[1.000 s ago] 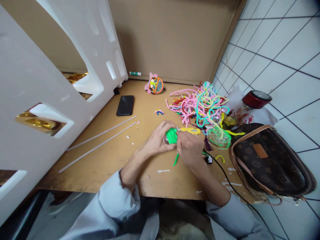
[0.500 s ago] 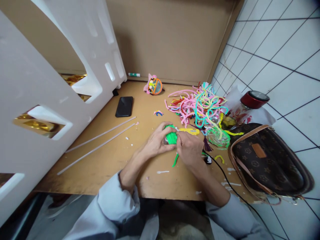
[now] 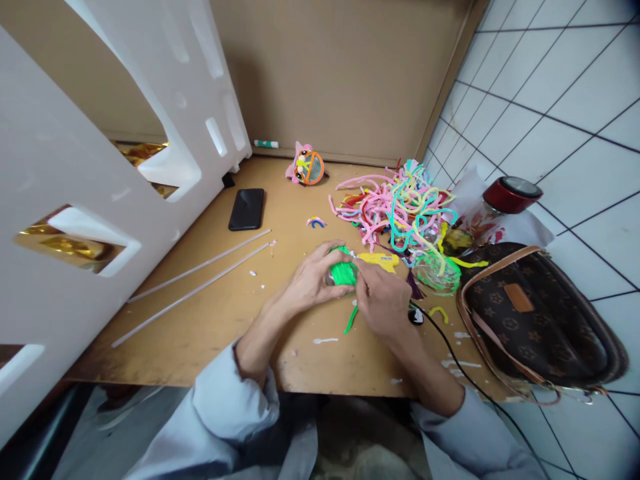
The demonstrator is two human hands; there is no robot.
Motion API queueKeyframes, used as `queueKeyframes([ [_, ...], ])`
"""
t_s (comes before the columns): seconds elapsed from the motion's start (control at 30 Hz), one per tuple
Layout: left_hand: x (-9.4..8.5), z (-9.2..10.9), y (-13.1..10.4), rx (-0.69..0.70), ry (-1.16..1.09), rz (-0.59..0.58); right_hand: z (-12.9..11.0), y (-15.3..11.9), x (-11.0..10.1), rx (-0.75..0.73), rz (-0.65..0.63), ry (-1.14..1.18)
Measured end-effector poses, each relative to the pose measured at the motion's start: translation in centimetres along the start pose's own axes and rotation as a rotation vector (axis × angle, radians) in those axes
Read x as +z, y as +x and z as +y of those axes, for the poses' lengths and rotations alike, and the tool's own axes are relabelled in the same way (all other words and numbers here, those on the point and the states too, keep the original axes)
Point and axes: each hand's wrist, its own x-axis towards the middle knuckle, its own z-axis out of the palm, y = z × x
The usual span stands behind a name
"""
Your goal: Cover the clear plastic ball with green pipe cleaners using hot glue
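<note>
We list, L to R: white panel w/ cut-outs [image 3: 145, 220], upright at the table's L side; 2 pale rods [image 3: 193, 294], lying slantwise, far ends to the R; blk phone [image 3: 247, 209], flat; green-and-white marker [image 3: 267, 144], by the back board; pink-and-orange figure [image 3: 307, 165], near the table's back; L hand [image 3: 311, 279], curled firmly round its item, fingers above, thumb below; green-wound piece [image 3: 343, 273], 1 pc., in that hand above the table's mid, wound face twd the R hand, bare greyish part twd the L palm; long axis we can't tell, as fingers cover the ends; green strand [image 3: 351, 320], below it, running down twd the near edge; yellow glue gun [image 3: 383, 259], just behind the R hand; R hand [image 3: 384, 299], fingers curled in at the piece's R edge, tips hidden, so how far closed, or on what, we can't tell; heap of coloured stems [image 3: 395, 207], tangled; clear ball w/ green lines [image 3: 439, 273]; red-lidded jar [image 3: 511, 195]; brn bag [image 3: 545, 313], far R.
</note>
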Motion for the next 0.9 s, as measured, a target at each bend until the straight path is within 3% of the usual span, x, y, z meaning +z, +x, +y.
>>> queueKeyframes([
  [0.37, 0.14, -0.16, -0.07, 0.009, -0.012, 0.021, 0.17, 0.08, 0.42, 0.162, -0.172, 0.189],
  [0.67, 0.28, 0.16, 0.13, -0.017, -0.067, 0.036, -0.16, 0.39, -0.1, -0.037, -0.151, -0.117],
  [0.9, 0.72, -0.14, -0.01, -0.077, -0.095, 0.083, -0.03, 0.27, 0.1, -0.103, -0.116, -0.176],
])
